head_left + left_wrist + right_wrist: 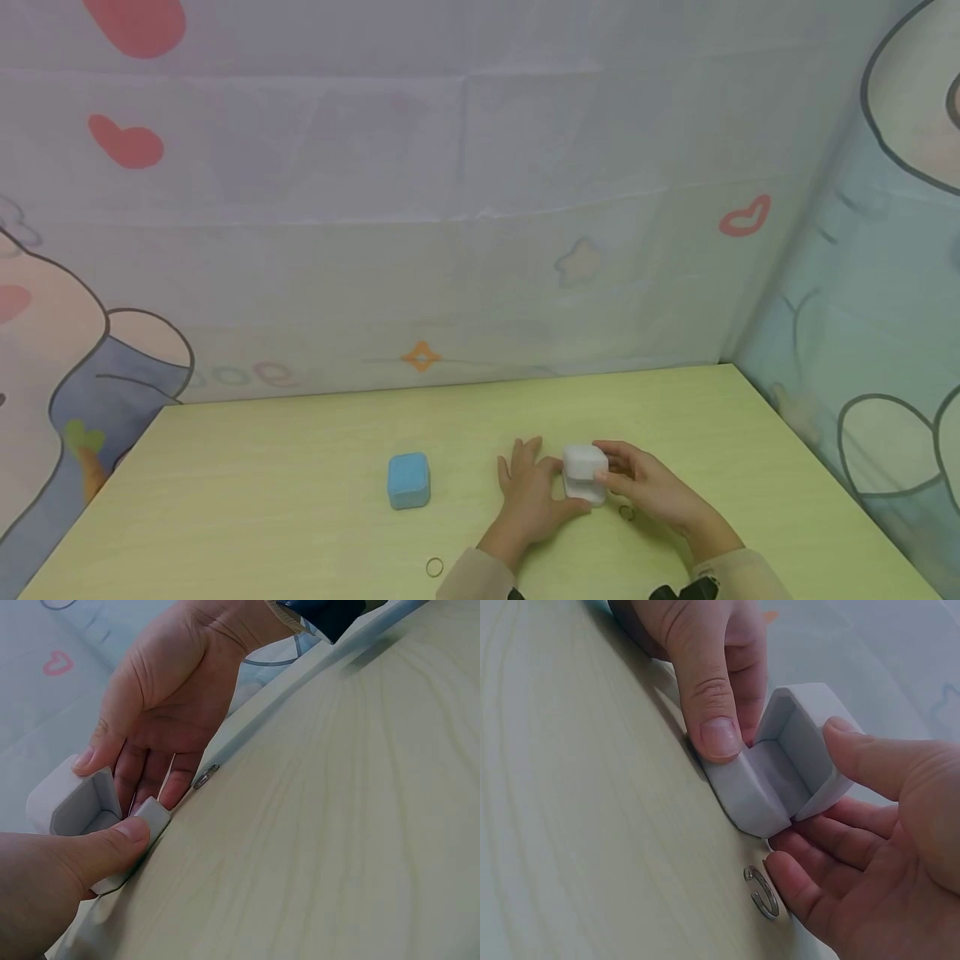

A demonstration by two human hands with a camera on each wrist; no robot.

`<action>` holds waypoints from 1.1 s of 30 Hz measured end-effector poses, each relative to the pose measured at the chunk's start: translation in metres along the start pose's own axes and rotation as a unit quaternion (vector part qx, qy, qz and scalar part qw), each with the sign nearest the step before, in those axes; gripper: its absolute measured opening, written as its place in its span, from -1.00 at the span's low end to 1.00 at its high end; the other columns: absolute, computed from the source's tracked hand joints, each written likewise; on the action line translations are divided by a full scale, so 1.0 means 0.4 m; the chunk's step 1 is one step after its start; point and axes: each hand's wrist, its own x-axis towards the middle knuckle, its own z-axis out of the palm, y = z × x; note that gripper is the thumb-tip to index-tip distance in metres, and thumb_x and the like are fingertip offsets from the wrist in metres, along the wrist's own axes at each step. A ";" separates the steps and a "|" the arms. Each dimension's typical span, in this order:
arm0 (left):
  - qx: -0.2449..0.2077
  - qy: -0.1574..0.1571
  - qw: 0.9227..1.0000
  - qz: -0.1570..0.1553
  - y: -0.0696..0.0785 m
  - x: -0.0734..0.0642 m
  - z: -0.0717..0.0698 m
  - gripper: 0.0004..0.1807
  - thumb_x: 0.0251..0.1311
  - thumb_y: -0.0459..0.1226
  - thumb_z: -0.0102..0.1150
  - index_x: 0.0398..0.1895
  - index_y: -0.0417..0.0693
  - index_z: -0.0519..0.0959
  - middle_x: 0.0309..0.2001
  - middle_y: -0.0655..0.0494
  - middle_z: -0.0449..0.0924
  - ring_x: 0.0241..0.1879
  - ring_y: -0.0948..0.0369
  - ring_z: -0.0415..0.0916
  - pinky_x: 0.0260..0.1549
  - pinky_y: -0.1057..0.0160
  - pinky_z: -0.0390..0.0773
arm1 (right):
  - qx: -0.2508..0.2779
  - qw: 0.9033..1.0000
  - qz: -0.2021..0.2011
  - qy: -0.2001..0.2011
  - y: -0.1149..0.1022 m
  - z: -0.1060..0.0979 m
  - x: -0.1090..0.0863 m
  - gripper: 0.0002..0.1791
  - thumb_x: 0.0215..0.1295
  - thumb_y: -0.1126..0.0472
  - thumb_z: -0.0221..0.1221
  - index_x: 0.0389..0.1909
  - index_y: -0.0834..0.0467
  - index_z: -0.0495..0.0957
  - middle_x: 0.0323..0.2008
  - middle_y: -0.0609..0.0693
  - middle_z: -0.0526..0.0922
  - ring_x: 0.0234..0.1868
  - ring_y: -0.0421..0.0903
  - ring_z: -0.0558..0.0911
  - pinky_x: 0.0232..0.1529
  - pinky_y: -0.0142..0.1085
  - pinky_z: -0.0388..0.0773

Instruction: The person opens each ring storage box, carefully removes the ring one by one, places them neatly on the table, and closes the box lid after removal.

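A white ring box [584,463] stands on the table with its hinged lid raised; the grey lining inside shows in the right wrist view. My left hand [531,500] holds the base, its thumb [721,735] on the front edge. From the other side my right hand [654,488] grips the lid, thumb [88,756] on its rim and the other fingers behind and below. Close by the right fingertips, a silver ring [771,894] with a gap in its band lies on the table. The left hand's fingers behind the box are partly hidden.
To the left of the hands sits a closed blue box [408,482]. A second thin ring [427,568] lies nearer the front of the pale yellow table [262,483]. A printed cloth [337,167] hangs behind the table's back edge and along its right side.
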 end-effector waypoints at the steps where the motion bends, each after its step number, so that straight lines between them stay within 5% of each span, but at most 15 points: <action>1: 0.000 0.000 1.000 0.000 0.000 0.000 0.000 -0.43 -0.11 -0.01 0.43 -0.10 -0.20 0.57 0.39 -0.23 0.10 0.44 -0.26 -0.22 0.28 -0.40 -0.40 | -0.001 1.000 0.000 0.000 -0.001 0.000 0.000 -0.26 0.40 0.04 0.04 0.38 0.40 0.02 0.26 0.40 0.29 0.24 0.25 0.39 0.13 -0.06 0.50; 33: -0.005 -0.005 1.000 -0.005 -0.003 -0.001 0.002 -0.45 -0.09 0.01 0.41 -0.11 -0.17 0.57 0.41 -0.21 0.08 0.45 -0.24 -0.25 0.29 -0.38 -0.40 | -0.017 0.999 -0.023 -0.015 0.001 -0.005 -0.001 -0.28 0.37 0.09 0.08 0.35 0.43 0.06 0.26 0.41 0.30 0.27 0.29 0.34 0.08 -0.30 0.53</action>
